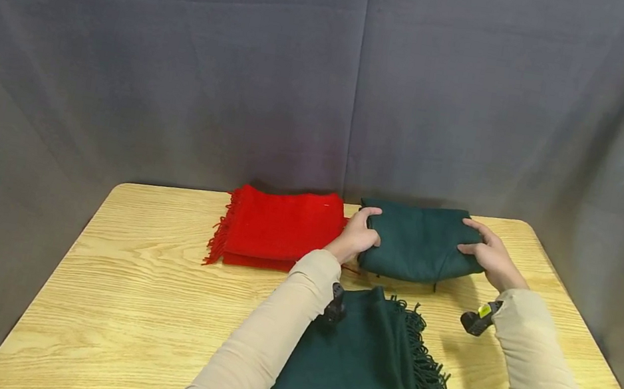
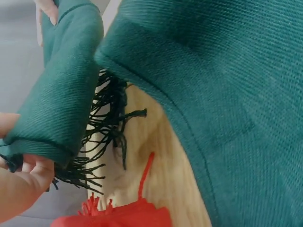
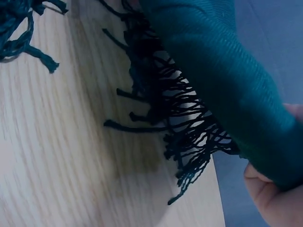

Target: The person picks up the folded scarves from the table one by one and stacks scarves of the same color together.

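A folded dark green scarf is held at the back right of the table, one hand at each end. My left hand grips its left end, with the thumb on the near face. At the other end my right hand holds the cloth between thumb and fingers. Black-looking fringe hangs beneath the held scarf in the right wrist view, over the tabletop. Nearer the front lies a second dark green scarf, folded, its fringe spread to the right. My left forearm passes over part of it.
A folded red scarf lies at the back, left of my left hand, with fringe on its left side. The wooden table ends at a grey curtain behind and at both sides.
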A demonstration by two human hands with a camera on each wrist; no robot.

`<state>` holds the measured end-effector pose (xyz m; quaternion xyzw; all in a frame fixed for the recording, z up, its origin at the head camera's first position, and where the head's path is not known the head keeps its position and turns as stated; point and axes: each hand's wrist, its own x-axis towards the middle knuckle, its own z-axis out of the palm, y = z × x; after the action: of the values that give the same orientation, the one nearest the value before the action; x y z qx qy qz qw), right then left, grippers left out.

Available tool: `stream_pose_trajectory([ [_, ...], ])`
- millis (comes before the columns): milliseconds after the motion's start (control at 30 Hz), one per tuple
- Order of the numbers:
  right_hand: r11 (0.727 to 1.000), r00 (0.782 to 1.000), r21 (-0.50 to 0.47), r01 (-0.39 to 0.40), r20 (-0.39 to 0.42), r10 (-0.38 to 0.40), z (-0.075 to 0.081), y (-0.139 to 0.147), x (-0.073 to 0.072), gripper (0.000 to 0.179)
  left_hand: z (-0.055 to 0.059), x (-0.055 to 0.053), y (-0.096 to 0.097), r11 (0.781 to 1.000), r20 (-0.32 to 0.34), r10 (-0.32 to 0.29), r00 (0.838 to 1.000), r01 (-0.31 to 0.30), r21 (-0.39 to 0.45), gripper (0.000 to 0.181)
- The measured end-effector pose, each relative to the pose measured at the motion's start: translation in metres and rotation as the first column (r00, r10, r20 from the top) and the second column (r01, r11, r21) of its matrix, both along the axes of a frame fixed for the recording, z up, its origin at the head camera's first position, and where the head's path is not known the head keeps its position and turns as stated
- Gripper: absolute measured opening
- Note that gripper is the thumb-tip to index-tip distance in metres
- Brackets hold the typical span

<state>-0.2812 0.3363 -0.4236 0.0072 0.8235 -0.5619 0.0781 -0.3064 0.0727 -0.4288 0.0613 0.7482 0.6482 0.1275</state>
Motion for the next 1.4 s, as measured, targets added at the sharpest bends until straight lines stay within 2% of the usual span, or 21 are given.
stream_pose_trajectory([
  [500,1.0,1.0,-0.027,0.016,-0.012,-0.016,0.022,-0.006,0.0,0.066,0.018,-0.003,-0.013,0.999,-0.045,-0.024,0.999,0.025,0.022,0.06],
  [967,0.999,1.0,-0.039,0.017,-0.024,-0.018,0.031,-0.008,0.006,0.064,0.018,-0.002,-0.018,0.998,-0.044,-0.035,0.998,0.037,0.041,0.059],
  [1400,0.999,0.999,-0.032,0.022,-0.047,-0.023,0.045,-0.01,0.011,0.064,0.029,0.0,-0.024,0.997,-0.084,-0.029,0.996,0.035,0.062,0.059],
])
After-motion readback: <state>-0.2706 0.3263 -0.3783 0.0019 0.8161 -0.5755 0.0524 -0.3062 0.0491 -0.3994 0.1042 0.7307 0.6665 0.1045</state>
